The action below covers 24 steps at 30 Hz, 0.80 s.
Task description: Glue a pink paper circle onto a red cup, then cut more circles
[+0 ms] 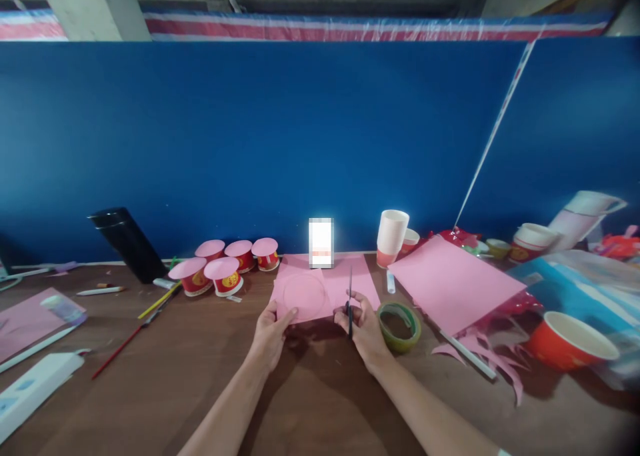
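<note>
My left hand (271, 336) pinches the lower left edge of a sheet of pink paper (304, 295), thumb on top. A large circle is drawn on this sheet. In my right hand (364, 331) is a pair of black-handled scissors (349, 309), its blades pointing up and away from me, just right of the sheet and not touching its circle. Another pink sheet (353, 279) lies flat behind, partly covered. Beside my right hand lies a roll of tape (399, 327).
Several red paper cups with pink discs on top (223, 276) stand left of the paper. A black bottle (131, 246) and a power strip (37, 389) are further left. To the right are stacked cups (391, 237), a pink sheet (455, 284), paper scraps (493, 356) and an orange cup (573, 343).
</note>
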Available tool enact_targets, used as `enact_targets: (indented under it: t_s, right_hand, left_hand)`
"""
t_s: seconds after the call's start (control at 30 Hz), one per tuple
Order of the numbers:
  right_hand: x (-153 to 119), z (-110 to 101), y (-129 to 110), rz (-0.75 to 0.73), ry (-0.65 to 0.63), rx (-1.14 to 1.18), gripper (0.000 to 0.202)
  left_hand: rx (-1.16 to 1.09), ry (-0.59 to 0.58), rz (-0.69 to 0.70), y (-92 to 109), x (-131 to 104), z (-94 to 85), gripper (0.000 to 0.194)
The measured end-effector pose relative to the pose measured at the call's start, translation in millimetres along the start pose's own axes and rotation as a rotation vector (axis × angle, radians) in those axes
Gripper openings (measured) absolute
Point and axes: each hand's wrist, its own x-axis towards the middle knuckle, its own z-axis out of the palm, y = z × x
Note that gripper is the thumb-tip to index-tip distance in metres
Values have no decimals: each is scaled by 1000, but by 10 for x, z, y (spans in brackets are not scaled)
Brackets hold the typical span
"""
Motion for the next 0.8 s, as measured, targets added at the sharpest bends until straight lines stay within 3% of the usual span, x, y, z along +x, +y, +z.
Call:
enact_targets:
  t_s: [0.17, 0.3, 0.47, 0.6, 0.8]
  right_hand:
    - [-12, -10, 60, -23, -56, -78, 58]
    - [-42, -14, 75, -52, -115, -93, 57]
    - [-21, -27, 74, -22, -53, -48, 60]
    - [-3, -27, 71, -18, -10, -49, 59]
    - [-109, 38, 45, -110, -161, -197, 52]
  left_hand:
    - [81, -99, -12, 7, -62, 47, 35]
    - [-24, -89, -72, 6, -126, 124, 48]
    - [-178, -88, -106, -56, -155, 151, 36]
    - [-70, -144, -137, -139, -186, 165, 31]
    - [55, -130, -201, -243, -206, 163, 36]
